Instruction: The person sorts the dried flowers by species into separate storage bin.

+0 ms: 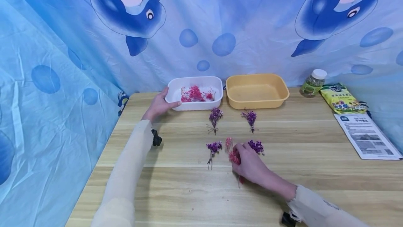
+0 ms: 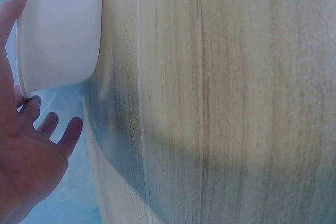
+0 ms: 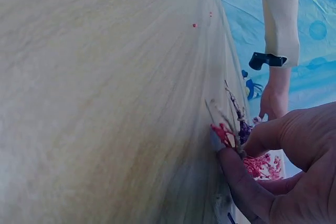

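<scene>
At the back left, my left hand (image 1: 158, 105) holds the left end of a white plastic basin (image 1: 195, 106), thumb at its front rim and forefinger round the corner. In the left wrist view the other fingers (image 2: 69, 136) stick out loosely past the basin. Pink dried flowers (image 1: 196, 93) lie inside it. My right hand (image 1: 250, 162) pinches a small bunch of pink dried flowers (image 1: 234, 157) by its stems between thumb and fingertips, low over the table. Purple dried flower bunches lie around it, one (image 1: 214, 147) to the left and another (image 1: 256, 146) just behind the hand.
Two more purple bunches, one left (image 1: 215, 115) and one right (image 1: 251, 118), lie in front of the basins. A yellow basin (image 1: 257, 105) stands beside the white one. At the right are a lidded jar (image 1: 313, 84), a yellow-green packet (image 1: 342, 99) and a printed sheet (image 1: 366, 136).
</scene>
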